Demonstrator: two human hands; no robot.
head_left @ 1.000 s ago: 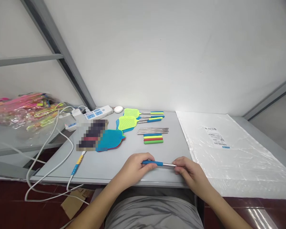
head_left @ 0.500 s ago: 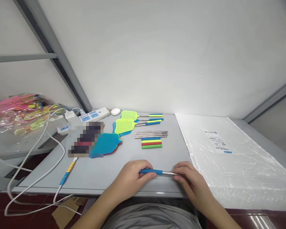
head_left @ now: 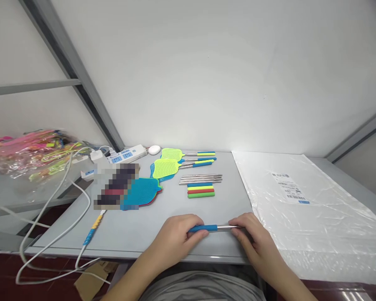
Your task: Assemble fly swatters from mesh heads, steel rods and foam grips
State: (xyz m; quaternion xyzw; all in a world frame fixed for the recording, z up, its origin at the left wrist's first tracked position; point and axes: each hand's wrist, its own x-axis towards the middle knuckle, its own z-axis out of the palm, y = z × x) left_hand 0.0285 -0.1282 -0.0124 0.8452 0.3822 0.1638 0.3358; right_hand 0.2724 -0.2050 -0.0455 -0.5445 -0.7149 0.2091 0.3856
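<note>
Near the table's front edge, my left hand (head_left: 181, 234) is closed on the blue sleeve of a fly swatter handle (head_left: 210, 228). The sleeve covers the left part of a thin metal rod. My right hand (head_left: 253, 238) pinches the rod's bare right end between thumb and fingers, hiding part of its tip. Beyond my hands lie several loose metal rods (head_left: 200, 179), side by side. Just in front of them, loose handle sleeves in blue, yellow, red and green (head_left: 201, 195) are lined up. Blue swatter heads (head_left: 144, 192) are stacked to the left, with red edges showing beneath.
Assembled fly swatters (head_left: 167, 168) lie at the back. A white plastic mailing bag (head_left: 269, 225) covers the right side. On the left are a power strip (head_left: 128, 154), a white round object (head_left: 154, 149), loose cables (head_left: 84, 209), a blurred-out item (head_left: 115, 186) and bagged colourful goods (head_left: 34, 154).
The camera view has shifted slightly. Both hands keep their hold on the handle, which sits a little farther right, with its rod's narrow tip showing more between my right fingers.
</note>
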